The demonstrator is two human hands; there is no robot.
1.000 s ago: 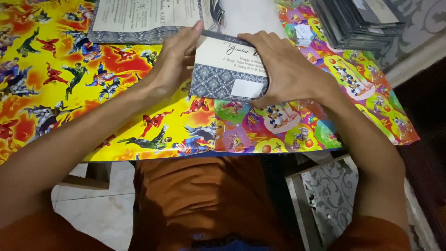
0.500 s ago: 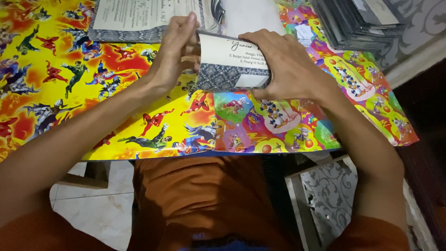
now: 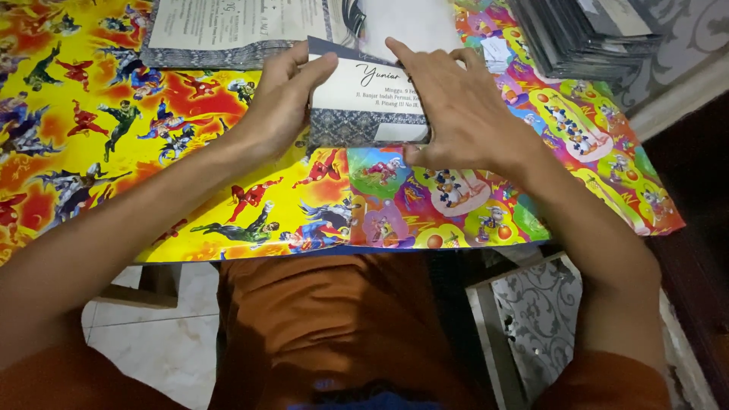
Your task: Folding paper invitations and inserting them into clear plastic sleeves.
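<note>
A folded card (image 3: 364, 102), white with a dark blue patterned border, lies between both my hands on a table covered in bright cartoon-print paper (image 3: 152, 152). My left hand (image 3: 285, 102) grips its left edge, fingers on top. My right hand (image 3: 456, 110) presses flat on its right half, thumb under the lower edge. The card's right side is hidden under that hand.
A flat sheet with the same blue border (image 3: 228, 30) lies at the far edge, a white sheet (image 3: 410, 23) beside it. A stack of dark cards (image 3: 585, 34) stands at the far right. Below the table edge are my orange-clad lap and a patterned box (image 3: 539, 319).
The card has been folded down and pressed flatter; my right hand slid over its right half while my left hand kept hold of the left edge.
</note>
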